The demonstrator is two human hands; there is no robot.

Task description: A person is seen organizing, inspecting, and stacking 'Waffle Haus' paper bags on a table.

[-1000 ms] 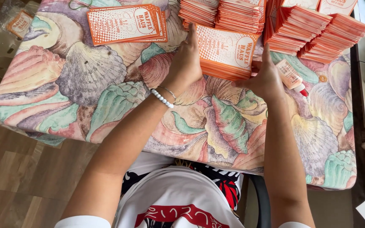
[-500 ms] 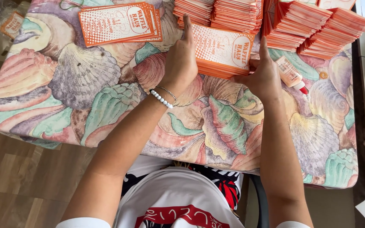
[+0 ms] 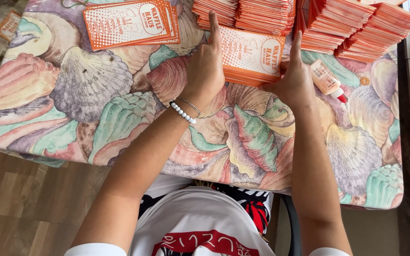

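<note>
- The left hand (image 3: 204, 71), index finger straight, presses flat against the left edge of a small stack of orange-and-white printed cards (image 3: 251, 56), upper centre of the frame.
- The right hand (image 3: 294, 81) braces the stack's right edge likewise, not clasping it.
- A glue bottle (image 3: 327, 80) lies just right of that hand.
- Another card pile (image 3: 130, 22) sits upper left on the shell-patterned tablecloth (image 3: 91, 95).

A white short-sleeved shirt (image 3: 200, 223) with a red and black print is worn. A white bead bracelet (image 3: 182, 113) and a thin chain (image 3: 189, 104) are seen at the left wrist. The arms are left bare.
</note>
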